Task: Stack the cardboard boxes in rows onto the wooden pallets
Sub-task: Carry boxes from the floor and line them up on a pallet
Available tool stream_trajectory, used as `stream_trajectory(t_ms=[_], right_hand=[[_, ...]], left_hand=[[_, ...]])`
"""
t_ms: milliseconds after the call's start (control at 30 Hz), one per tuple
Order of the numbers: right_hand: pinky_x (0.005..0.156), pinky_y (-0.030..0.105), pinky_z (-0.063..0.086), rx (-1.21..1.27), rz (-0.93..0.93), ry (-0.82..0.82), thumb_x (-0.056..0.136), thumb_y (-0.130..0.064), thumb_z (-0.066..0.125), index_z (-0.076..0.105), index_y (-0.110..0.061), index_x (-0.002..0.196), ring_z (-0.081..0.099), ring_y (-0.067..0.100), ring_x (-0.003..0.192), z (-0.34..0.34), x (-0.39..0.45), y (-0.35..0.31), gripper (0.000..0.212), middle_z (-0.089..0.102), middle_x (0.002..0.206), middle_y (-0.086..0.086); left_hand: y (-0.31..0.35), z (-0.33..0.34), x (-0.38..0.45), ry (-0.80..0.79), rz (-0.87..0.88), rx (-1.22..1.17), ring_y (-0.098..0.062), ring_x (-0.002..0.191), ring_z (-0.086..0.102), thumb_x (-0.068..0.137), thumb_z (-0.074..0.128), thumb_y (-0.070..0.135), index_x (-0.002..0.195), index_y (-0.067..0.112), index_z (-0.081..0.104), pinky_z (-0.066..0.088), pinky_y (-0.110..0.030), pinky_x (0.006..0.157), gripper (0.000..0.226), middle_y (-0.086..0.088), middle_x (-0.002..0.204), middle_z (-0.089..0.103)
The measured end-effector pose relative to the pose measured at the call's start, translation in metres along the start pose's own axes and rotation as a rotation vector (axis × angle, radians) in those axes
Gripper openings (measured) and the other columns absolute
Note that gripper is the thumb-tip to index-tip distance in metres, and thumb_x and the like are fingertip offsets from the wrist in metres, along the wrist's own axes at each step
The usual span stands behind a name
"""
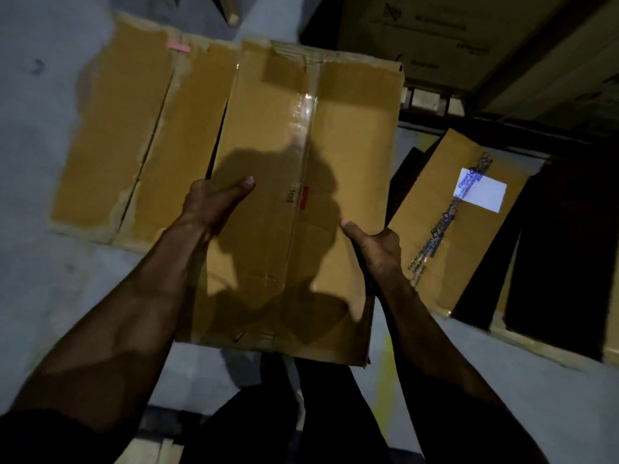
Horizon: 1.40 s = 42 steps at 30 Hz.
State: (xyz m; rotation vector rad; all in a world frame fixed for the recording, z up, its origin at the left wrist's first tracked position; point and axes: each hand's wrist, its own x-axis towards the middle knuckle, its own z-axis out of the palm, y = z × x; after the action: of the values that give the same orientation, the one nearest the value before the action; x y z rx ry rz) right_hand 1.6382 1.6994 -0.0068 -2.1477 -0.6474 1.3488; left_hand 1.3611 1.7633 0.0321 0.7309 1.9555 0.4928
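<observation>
A long cardboard box [288, 195] is held up in front of the person, above the grey floor [33, 162]. Its long axis runs away from the body, from the near end by the legs to the far end near the top of the view, leaning a little to the right as it goes. Its broad top face looks up at the camera, with a strip of clear tape along the middle seam following the same line.

Both hands are clamped on this box, one on each long side. The left hand [214, 202] grips the left edge, its thumb lying flat on the top face and pointing right; the fingers go under and cannot be seen. The right hand [375, 242] grips the right edge lower down, with the thumb on top and the fingers hidden beneath.

Three closed boxes can be counted: the held one, a second box [455, 222] to the right, tilted, bearing printed tape and a white label [480, 192], and a large dim box [435, 38] at the top right with printing on it. One flattened sheet of cardboard [127, 139] lies on the floor to the left, partly under the held box. Pale wooden slats [154, 452] show at the bottom edge; whether they belong to a pallet cannot be told.
</observation>
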Motion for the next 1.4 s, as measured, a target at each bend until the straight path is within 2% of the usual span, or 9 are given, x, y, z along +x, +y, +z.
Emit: stream_trajectory(t_ms=[67, 100, 133, 300, 467, 600, 933, 1267, 1400], right_hand=[[0.096, 0.047, 0.054, -0.015, -0.031, 0.028, 0.052, -0.078, 0.076, 0.067, -0.018, 0.123, 0.066, 0.03, 0.106, -0.015, -0.04, -0.009, 0.093, 0.071, 0.118, 0.005], [0.097, 0.047, 0.053, -0.031, -0.038, 0.034, 0.055, -0.078, 0.074, 0.066, -0.017, 0.124, 0.065, 0.031, 0.107, -0.023, -0.059, -0.014, 0.092, 0.07, 0.12, 0.006], [0.097, 0.047, 0.053, -0.046, -0.042, 0.041, 0.057, -0.078, 0.073, 0.065, -0.017, 0.126, 0.065, 0.032, 0.108, -0.03, -0.077, -0.019, 0.093, 0.07, 0.121, 0.007], [0.092, 0.047, 0.055, -0.15, -0.172, 0.035, 0.064, -0.081, 0.065, 0.068, -0.018, 0.12, 0.067, 0.029, 0.101, -0.054, -0.166, -0.038, 0.084, 0.072, 0.113, 0.003], [0.086, 0.04, 0.053, -0.269, -0.331, 0.013, 0.078, -0.073, 0.064, 0.066, -0.019, 0.112, 0.061, 0.025, 0.093, -0.06, -0.239, -0.054, 0.064, 0.065, 0.1, -0.002], [0.085, 0.042, 0.055, -0.29, -0.457, -0.015, 0.077, -0.076, 0.061, 0.067, -0.021, 0.115, 0.065, 0.026, 0.096, -0.048, -0.282, -0.063, 0.067, 0.07, 0.105, -0.001], [0.08, 0.04, 0.056, -0.425, -0.699, -0.198, 0.073, -0.081, 0.053, 0.068, -0.025, 0.112, 0.066, 0.021, 0.091, 0.013, -0.341, -0.1, 0.07, 0.071, 0.1, -0.006], [0.095, 0.05, 0.052, -0.625, -0.778, -0.632, 0.062, -0.09, 0.058, 0.061, -0.026, 0.124, 0.062, 0.029, 0.111, 0.076, -0.332, -0.153, 0.089, 0.067, 0.118, 0.0], [0.096, 0.049, 0.052, -0.702, -0.809, -0.733, 0.059, -0.095, 0.055, 0.062, -0.03, 0.122, 0.063, 0.025, 0.109, 0.091, -0.318, -0.164, 0.09, 0.068, 0.115, -0.004]], left_hand=[[0.0, -0.018, -0.039, -0.013, 0.037, -0.004, -0.017, 0.07, 0.041, 0.061, 0.08, 0.074, 0.094, -0.012, 0.06, 0.043, -0.037, 0.059, 0.094, -0.023, 0.071, 0.056], [0.0, -0.026, -0.057, 0.001, 0.054, -0.02, -0.039, 0.111, 0.051, 0.056, 0.078, 0.079, 0.099, -0.011, 0.061, 0.045, -0.04, 0.06, 0.101, -0.03, 0.086, 0.061], [0.001, -0.035, -0.075, 0.025, 0.05, -0.021, -0.049, 0.094, 0.064, 0.051, 0.076, 0.084, 0.108, -0.006, 0.062, 0.047, -0.04, 0.063, 0.108, -0.031, 0.101, 0.064], [-0.009, -0.087, -0.164, 0.096, 0.043, -0.113, -0.032, 0.099, 0.065, 0.042, 0.075, 0.086, 0.119, 0.012, 0.06, 0.055, -0.041, 0.086, 0.107, -0.011, 0.112, 0.068], [-0.043, -0.136, -0.246, 0.179, 0.123, -0.308, -0.016, 0.084, 0.069, 0.068, 0.083, 0.065, 0.086, 0.025, 0.064, 0.057, -0.036, 0.086, 0.047, 0.007, 0.085, 0.071], [-0.066, -0.178, -0.281, 0.267, 0.186, -0.356, -0.02, 0.092, 0.074, 0.052, 0.085, 0.076, 0.107, 0.027, 0.074, 0.06, -0.047, 0.089, 0.074, 0.006, 0.098, 0.077], [-0.108, -0.243, -0.337, 0.634, 0.077, -0.476, -0.032, 0.091, 0.072, 0.048, 0.076, 0.08, 0.101, 0.007, 0.073, 0.057, -0.051, 0.085, 0.09, -0.013, 0.098, 0.076], [-0.149, -0.239, -0.356, 0.94, -0.14, -0.688, -0.027, 0.087, 0.073, 0.046, 0.079, 0.083, 0.08, 0.022, 0.072, 0.06, -0.05, 0.086, 0.071, -0.006, 0.092, 0.077], [-0.154, -0.213, -0.369, 1.027, -0.221, -0.812, -0.02, 0.09, 0.074, 0.042, 0.08, 0.085, 0.094, 0.025, 0.078, 0.059, -0.046, 0.088, 0.079, 0.006, 0.093, 0.078]])
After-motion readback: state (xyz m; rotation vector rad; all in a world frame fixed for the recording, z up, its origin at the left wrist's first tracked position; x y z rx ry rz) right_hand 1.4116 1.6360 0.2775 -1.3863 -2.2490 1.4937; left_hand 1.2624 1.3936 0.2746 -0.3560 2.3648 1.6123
